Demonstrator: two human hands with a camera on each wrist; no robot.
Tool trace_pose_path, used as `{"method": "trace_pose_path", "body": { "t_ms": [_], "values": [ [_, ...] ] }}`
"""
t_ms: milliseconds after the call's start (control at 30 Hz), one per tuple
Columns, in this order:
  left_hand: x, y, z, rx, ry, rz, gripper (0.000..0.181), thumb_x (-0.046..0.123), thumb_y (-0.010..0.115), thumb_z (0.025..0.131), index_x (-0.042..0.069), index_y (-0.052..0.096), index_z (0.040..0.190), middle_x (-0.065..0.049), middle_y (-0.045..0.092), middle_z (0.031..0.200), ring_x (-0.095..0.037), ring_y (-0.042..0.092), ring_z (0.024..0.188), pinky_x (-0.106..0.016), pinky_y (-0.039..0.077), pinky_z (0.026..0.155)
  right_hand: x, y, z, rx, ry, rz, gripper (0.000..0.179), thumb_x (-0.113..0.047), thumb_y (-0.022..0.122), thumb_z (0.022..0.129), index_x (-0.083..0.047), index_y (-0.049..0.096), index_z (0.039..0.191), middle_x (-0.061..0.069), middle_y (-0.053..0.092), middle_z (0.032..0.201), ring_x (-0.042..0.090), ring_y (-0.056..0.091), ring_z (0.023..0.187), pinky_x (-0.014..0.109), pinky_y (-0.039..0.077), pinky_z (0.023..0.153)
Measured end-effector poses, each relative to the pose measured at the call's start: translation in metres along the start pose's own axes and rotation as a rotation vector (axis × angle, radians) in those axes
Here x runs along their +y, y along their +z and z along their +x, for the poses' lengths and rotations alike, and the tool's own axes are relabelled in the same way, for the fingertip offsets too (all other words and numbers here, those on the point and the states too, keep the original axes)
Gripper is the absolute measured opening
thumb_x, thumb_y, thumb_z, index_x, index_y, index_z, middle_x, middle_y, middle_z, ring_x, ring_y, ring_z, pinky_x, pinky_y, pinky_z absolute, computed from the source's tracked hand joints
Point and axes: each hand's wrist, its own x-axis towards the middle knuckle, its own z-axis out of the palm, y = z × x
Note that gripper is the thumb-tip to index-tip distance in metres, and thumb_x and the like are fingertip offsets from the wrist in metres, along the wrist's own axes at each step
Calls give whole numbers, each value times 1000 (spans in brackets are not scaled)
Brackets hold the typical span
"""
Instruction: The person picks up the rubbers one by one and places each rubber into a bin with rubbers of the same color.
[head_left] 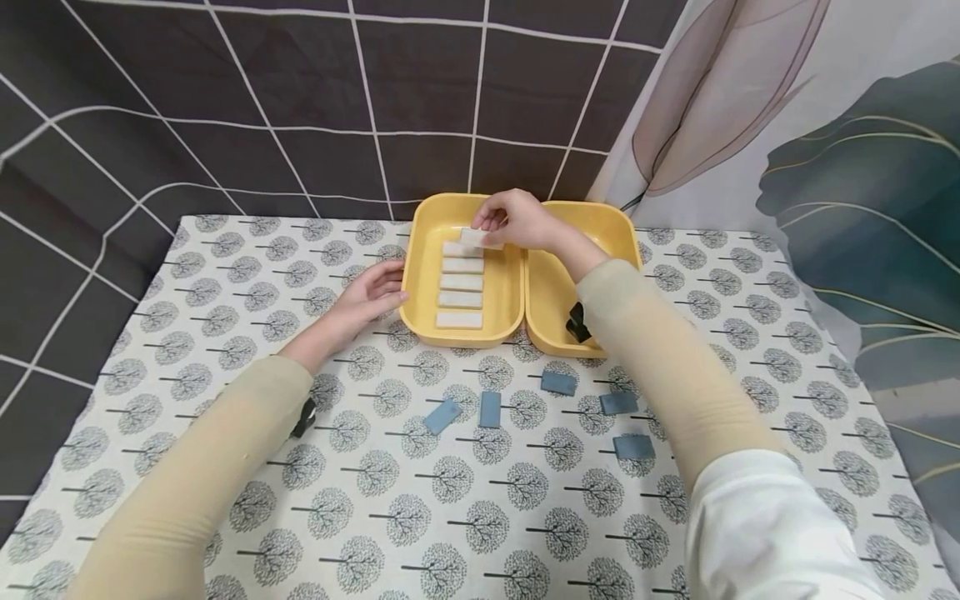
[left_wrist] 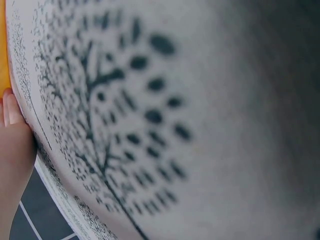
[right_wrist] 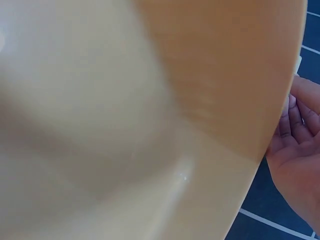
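Note:
My right hand [head_left: 517,218] pinches a white rectangular tile [head_left: 477,238] between thumb and fingers, over the far part of the left yellow tray [head_left: 423,321]. Below it, several white tiles [head_left: 461,282] lie in a column on the tray floor. My left hand [head_left: 367,296] rests against the tray's left side, its thumb by the rim and the fingers along the outer wall. In the left wrist view, the fingers of the left hand [left_wrist: 12,130] meet the yellow wall. The right wrist view shows the right hand [right_wrist: 300,135] partly behind a large yellow wall.
A second yellow tray [head_left: 551,292] adjoins the first on the right, under my right forearm. Nearer me, several blue tiles [head_left: 490,409] lie scattered on the tree-patterned cloth [head_left: 405,521]. A dark, white-lined backdrop [head_left: 420,92] hangs behind the trays.

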Motion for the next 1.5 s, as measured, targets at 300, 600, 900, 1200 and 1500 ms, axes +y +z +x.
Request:
{"method": "trace_pose_path", "body": {
  "t_ms": [300,600,900,1200,1500],
  "values": [
    [-1,1,2,-2,2,-20,68,3,59,102,-1,30,163,-23,40,165,-35,44,147,-46,35,132,4,2,5,18,1,-6,17,3,78,90,4,76,107,12,72,96,15,60,88,18,49,79],
    [1,4,1,-9,-9,-14,69,4,59,102,2,29,164,-22,39,166,-33,44,149,-45,36,132,8,7,10,51,-1,-31,16,2,78,90,3,77,107,14,73,96,18,61,88,17,49,78],
    [1,4,1,-7,-14,-11,69,4,59,102,2,29,164,-22,39,167,-34,43,149,-47,35,132,11,13,16,113,-21,-86,17,2,77,92,5,77,108,19,73,102,20,63,90,15,47,77],
    [0,5,1,-8,-13,-35,69,3,60,102,0,30,163,-23,40,165,-37,43,149,-49,34,132,10,18,17,131,-45,-120,17,1,76,94,3,77,110,21,73,108,30,67,99,30,56,88],
    [1,7,1,-16,-14,-44,69,2,60,101,0,30,163,-22,40,165,-35,43,147,-48,35,132,12,21,20,120,-30,-187,16,-1,75,95,0,79,110,18,73,109,28,65,101,36,57,94]
  ]
}}
